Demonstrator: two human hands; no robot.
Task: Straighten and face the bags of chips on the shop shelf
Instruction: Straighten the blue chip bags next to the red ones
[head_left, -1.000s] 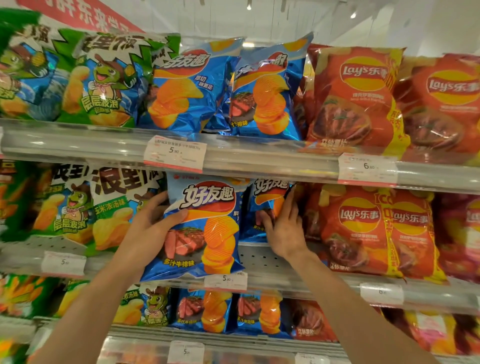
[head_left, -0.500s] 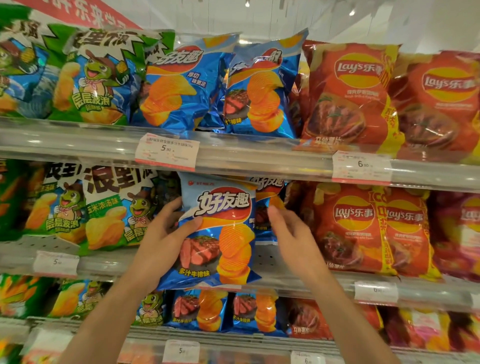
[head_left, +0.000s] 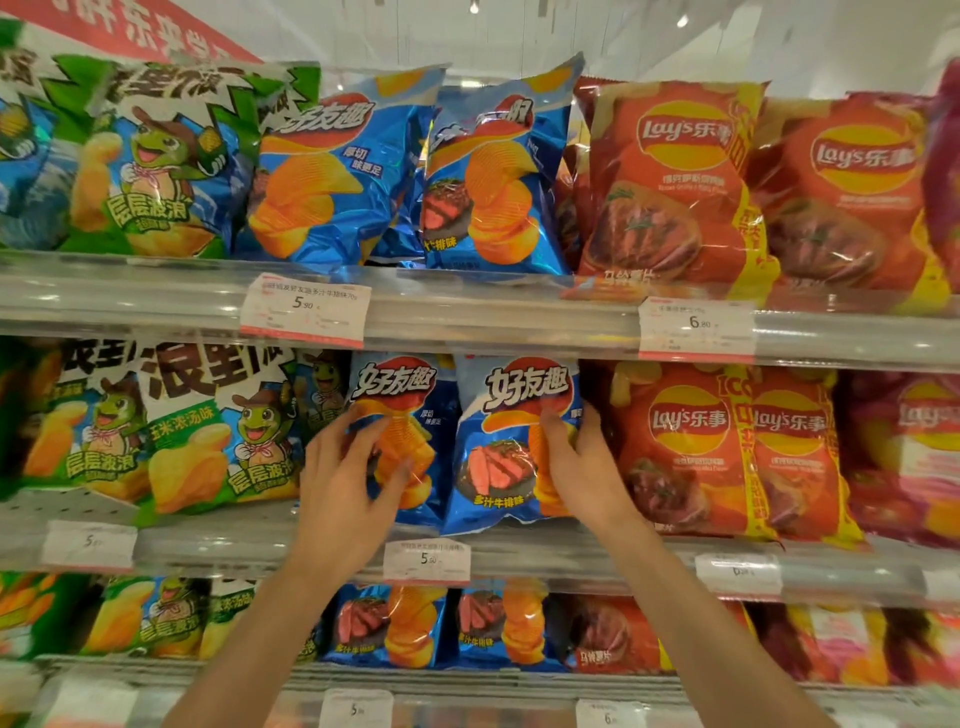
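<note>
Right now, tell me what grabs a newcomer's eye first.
Two bare hands on the middle shelf: the right hand grips a blue steak-flavour chip bag, the left hand touches the blue bag beside it. Orange-red Lay's bags fill the shelf just right of them.

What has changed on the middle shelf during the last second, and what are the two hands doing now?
The blue steak chip bag moved right and back into the row; the right hand now grips its right edge. The left hand let go of it and now touches the neighbouring blue chip bag, which was hidden behind it before. The green turtle bags and red Lay's bags stayed in place.
</note>
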